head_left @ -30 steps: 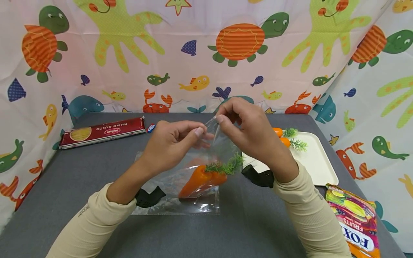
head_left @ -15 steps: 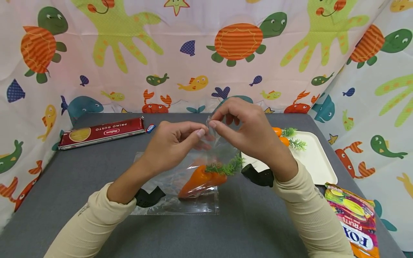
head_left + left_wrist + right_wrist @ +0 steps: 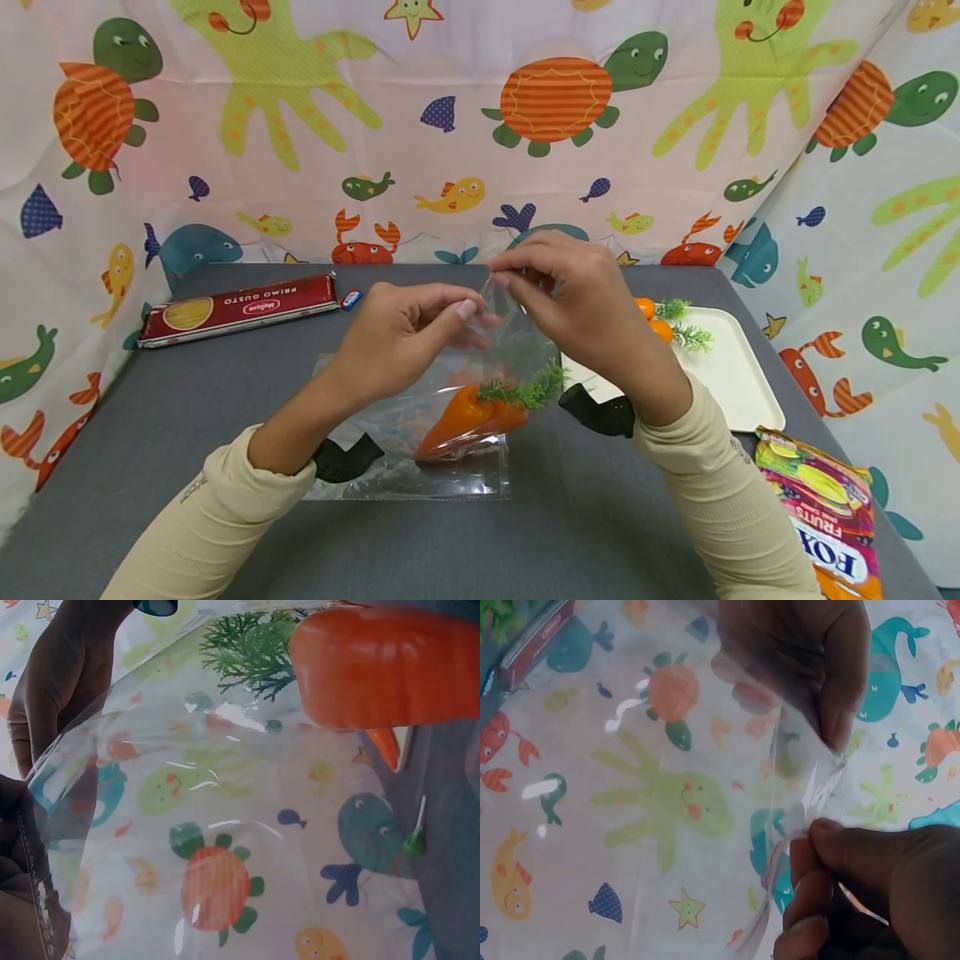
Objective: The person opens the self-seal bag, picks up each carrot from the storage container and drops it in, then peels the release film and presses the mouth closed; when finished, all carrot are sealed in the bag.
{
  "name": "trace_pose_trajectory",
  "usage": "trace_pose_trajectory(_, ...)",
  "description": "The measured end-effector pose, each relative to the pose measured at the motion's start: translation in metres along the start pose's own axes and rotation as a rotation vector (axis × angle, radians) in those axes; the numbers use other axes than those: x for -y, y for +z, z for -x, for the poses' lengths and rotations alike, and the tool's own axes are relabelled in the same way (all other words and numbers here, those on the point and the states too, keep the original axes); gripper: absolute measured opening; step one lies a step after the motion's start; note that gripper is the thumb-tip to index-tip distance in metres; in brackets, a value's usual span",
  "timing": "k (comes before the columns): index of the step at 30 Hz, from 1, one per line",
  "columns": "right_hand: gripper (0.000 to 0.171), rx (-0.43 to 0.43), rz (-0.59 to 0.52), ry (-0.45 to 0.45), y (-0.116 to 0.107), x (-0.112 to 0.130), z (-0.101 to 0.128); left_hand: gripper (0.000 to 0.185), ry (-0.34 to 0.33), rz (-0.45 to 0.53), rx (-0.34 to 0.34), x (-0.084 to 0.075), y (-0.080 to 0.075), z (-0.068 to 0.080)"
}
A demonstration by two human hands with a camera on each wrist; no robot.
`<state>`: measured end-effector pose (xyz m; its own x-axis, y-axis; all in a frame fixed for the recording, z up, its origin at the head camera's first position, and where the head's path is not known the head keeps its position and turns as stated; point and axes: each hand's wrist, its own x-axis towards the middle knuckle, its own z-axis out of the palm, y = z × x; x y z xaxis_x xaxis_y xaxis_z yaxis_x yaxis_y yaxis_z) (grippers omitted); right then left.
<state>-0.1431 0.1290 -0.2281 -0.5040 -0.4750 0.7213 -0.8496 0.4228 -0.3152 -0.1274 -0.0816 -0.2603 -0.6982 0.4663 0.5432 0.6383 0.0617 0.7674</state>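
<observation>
— Two hands meet at the raised mouth of the clear plastic zip bag (image 3: 420,433), don't they?

— Yes. The left hand (image 3: 397,342) pinches the near lip between thumb and forefinger, and the right hand (image 3: 585,312) pinches the far lip with its fingertips curled in. The two pinches sit just beside each other, almost touching.

— Where does the bag lie from those fingers?

— It hangs down and toward the person from the pinched edge, its bottom resting flat on the grey table (image 3: 187,400). The orange plastic carrot with a green leafy top (image 3: 468,417) lies inside, below the fingers, with its long axis running left to right and a little downward, leaves toward the right hand.

— Which hand is nearer the carrot?

— Hard to separate; the leafy end sits nearer the right wrist, the orange tip nearer the left.

— What can't you make out?

— The seal strip itself. In the right wrist view the film bunches between the fingertips, so I cannot tell whether the mouth is closed or parted. The left wrist view shows the carrot through the film, cut off at the frame edge.

— Anything else around?

— More orange carrots (image 3: 660,321) sit on a white rectangular tray (image 3: 735,375) behind the right hand, partly hidden. A red spaghetti packet (image 3: 236,307) lies far left, and a colourful sweets bag (image 3: 825,508) near right.
</observation>
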Motion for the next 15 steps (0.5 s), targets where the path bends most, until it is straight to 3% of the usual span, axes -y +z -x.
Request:
trace_pose_trajectory(7, 0.006, -0.04, 0.032, 0.043, 0.0017, 0.0071, -0.0002, 0.017, 0.009, -0.029, -0.015, 0.0005, -0.001, -0.0007)
trace_pose_trajectory(15, 0.004, -0.091, -0.049, 0.172, 0.0013, 0.0065, 0.0004, 0.015, 0.021, -0.069, -0.019, -0.0009, -0.0014, 0.0011)
